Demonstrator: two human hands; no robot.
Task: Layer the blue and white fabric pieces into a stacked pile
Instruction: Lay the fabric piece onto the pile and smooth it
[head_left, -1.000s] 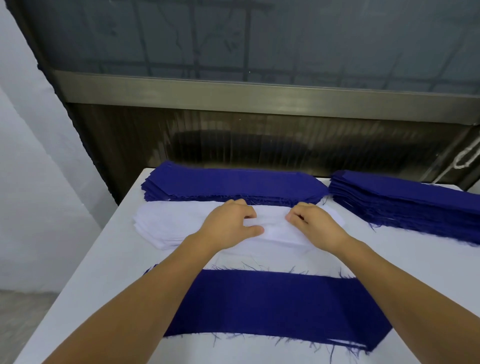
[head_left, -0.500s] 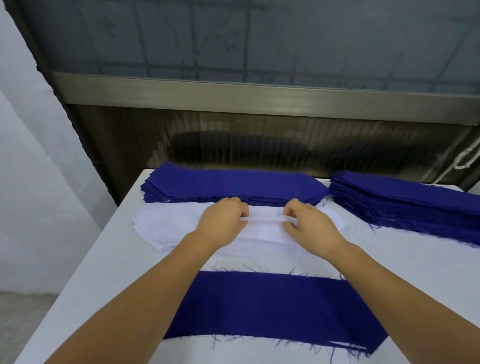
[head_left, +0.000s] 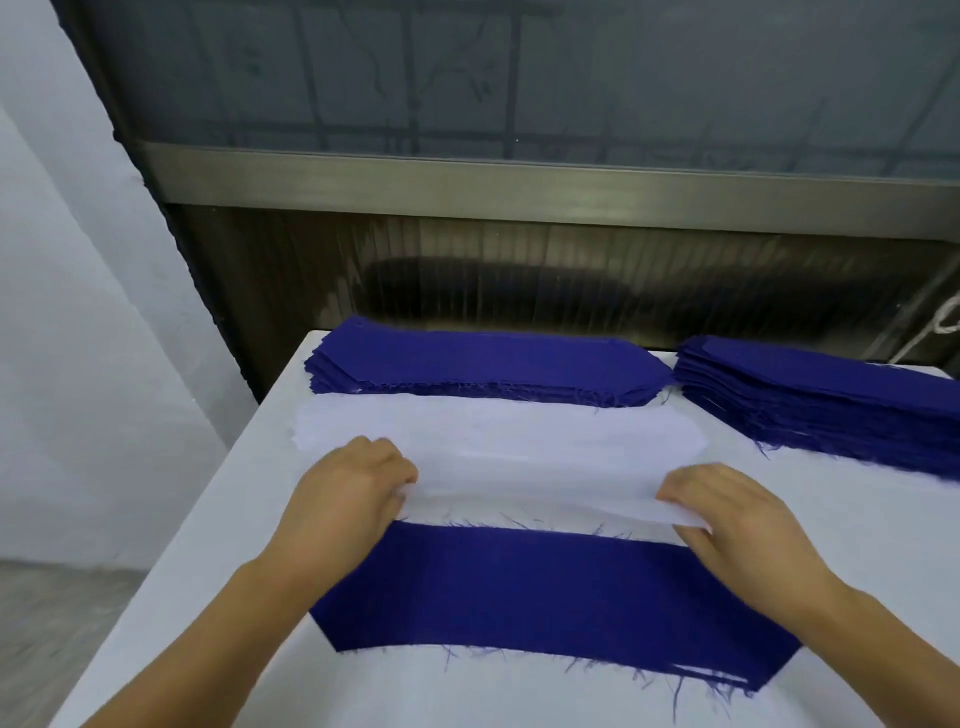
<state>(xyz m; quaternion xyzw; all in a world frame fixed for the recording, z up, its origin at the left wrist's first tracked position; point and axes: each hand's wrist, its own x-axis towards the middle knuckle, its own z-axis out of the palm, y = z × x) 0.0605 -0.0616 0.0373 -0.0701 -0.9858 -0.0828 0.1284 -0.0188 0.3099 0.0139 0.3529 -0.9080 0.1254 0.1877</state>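
Note:
A white fabric piece is stretched between my hands just above the white pile. My left hand pinches its left end and my right hand pinches its right end. Its near edge hangs over the far edge of a flat blue fabric piece lying close to me with frayed threads. Behind the white pile sits a thick stack of blue pieces. A second blue stack lies at the right.
Everything rests on a white table whose left edge drops to a grey floor. A dark window wall with a metal sill stands right behind the table. A white wall is at the left.
My hands have moved apart from the middle of the white pile toward its ends and drawn one white piece up and toward me.

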